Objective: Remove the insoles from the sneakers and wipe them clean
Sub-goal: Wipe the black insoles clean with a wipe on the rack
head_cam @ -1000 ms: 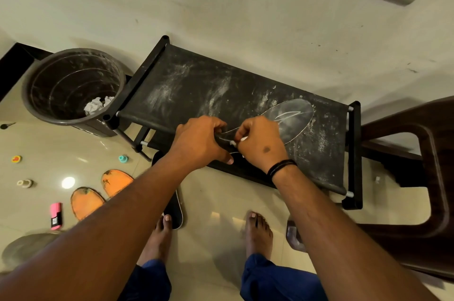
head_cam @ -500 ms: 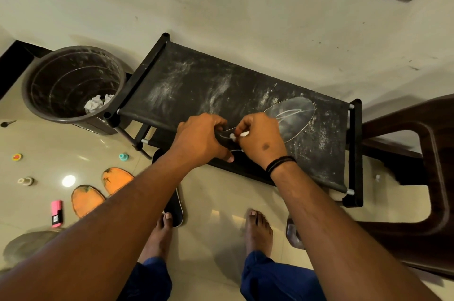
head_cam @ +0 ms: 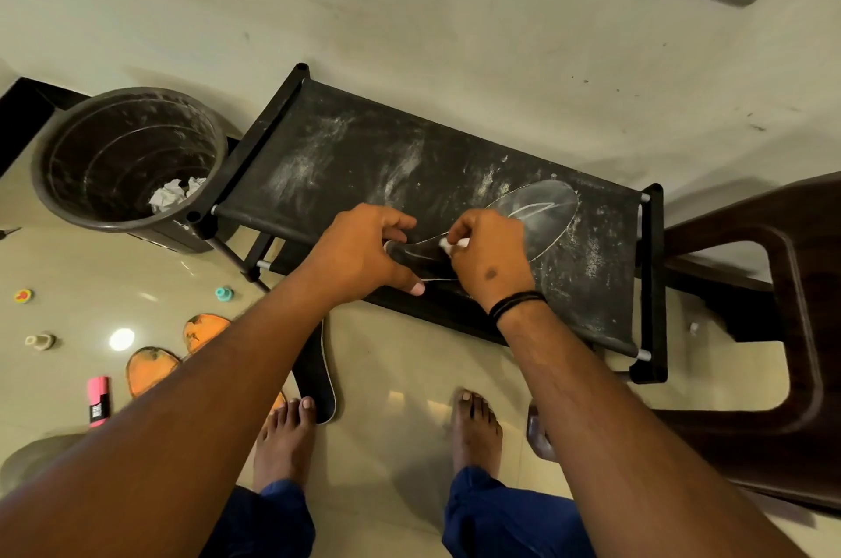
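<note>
My left hand [head_cam: 364, 252] pins insole [head_cam: 541, 211] heel on rack [head_cam: 346, 148]; right hand [head_cam: 489, 257] pinches white wipe [head_cam: 455, 242]. Risk: hard stroke slides insole off front edge.

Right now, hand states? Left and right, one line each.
Left hand: grips the heel end of the dark insole on the rack.
Right hand: pinches a small white wipe against the insole.

One dark insole [head_cam: 523, 225] on the counter [head_cam: 346, 157], another dark insole [head_cam: 318, 380] on the floor, two orange insoles [head_cam: 150, 368], one bin [head_cam: 123, 161], one chair [head_cam: 801, 330], two hands [head_cam: 359, 252]
</note>
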`<state>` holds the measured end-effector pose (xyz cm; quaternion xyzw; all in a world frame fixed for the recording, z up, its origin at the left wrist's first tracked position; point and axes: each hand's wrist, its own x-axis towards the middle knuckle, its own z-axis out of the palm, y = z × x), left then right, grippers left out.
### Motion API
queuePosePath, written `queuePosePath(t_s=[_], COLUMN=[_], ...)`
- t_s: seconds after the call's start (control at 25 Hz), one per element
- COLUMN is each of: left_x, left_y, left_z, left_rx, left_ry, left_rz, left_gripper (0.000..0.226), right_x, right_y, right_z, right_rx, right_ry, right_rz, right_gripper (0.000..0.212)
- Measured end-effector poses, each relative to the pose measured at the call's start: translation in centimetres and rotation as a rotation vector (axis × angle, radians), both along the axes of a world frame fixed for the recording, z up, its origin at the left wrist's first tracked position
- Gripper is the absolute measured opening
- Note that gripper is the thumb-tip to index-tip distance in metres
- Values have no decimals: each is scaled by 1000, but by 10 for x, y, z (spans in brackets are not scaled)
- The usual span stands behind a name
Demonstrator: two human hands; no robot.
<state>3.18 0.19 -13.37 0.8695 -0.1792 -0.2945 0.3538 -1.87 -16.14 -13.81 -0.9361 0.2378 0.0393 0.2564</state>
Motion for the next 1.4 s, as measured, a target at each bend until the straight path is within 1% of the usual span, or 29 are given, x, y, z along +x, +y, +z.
queuePosePath(t_s=[0.04, 0.12, 0.24, 0.32, 0.36, 0.44, 0.52, 0.56, 0.64, 0.76, 0.8, 0.88, 0.96, 1.04, 1.12, 1.2, 1.32, 1.4], left_x=[0, -1, -3, -2, -2, -1, 0, 0, 1, 3, 3, 4, 6, 7, 6, 4, 4, 4], left_y=[0, 0, -5, -6, -5, -1, 2, 3, 3, -1, -2, 0, 3, 5, 3, 0, -1, 0], left_z=[0, -1, -2, -4, -5, -7, -7, -6, -5, -2, -1, -4, -8, -10, -10, -8, -10, -11], left_rx=[-11, -29, -37, -10, 5, 70, 208, 269, 311, 299, 300, 241, 139, 93, 126, 201, 243, 237], left_ry=[0, -23, -109, -132, -129, -168, -258, -274, -261, -233, -236, -246, -215, -180, -190, -228, -275, -272], left_rz=[12, 48, 104, 149, 179, 187, 128, 106, 76, 94, 114, 182, 270, 320, 309, 272, 244, 240], left_gripper=[89, 85, 81, 80, 78, 65, 48, 44, 38, 12, 15, 22, 24, 23, 15, 10, 15, 14], right_x=[0, -1, -4, -3, -2, 0, -2, -3, -2, 5, 8, 13, 15, 16, 17, 16, 15, 18], right_y=[-6, -6, 16, 20, 17, 6, 1, 5, 20, 46, 51, 49, 34, 18, 16, 31, 50, 43], right_z=[0, 3, 3, -2, -3, -4, -5, -5, -4, -7, -8, -6, -7, -10, -11, -10, -6, -7], right_rx=[-16, -1, 66, 56, 22, -74, -171, -195, -157, -117, -121, -141, -195, -221, -196, -147, -118, -142], right_ry=[17, 31, -40, -59, -51, -27, 4, 13, -7, 1, 2, 17, 62, 103, 89, 68, 53, 56], right_rz=[-26, -7, 132, 199, 193, 125, 96, 109, 115, 244, 289, 289, 224, 129, 68, 111, 250, 230], right_gripper=[12, 13, 15, 15, 15, 19, 23, 22, 18, 19, 19, 20, 22, 23, 22, 21, 22, 23])
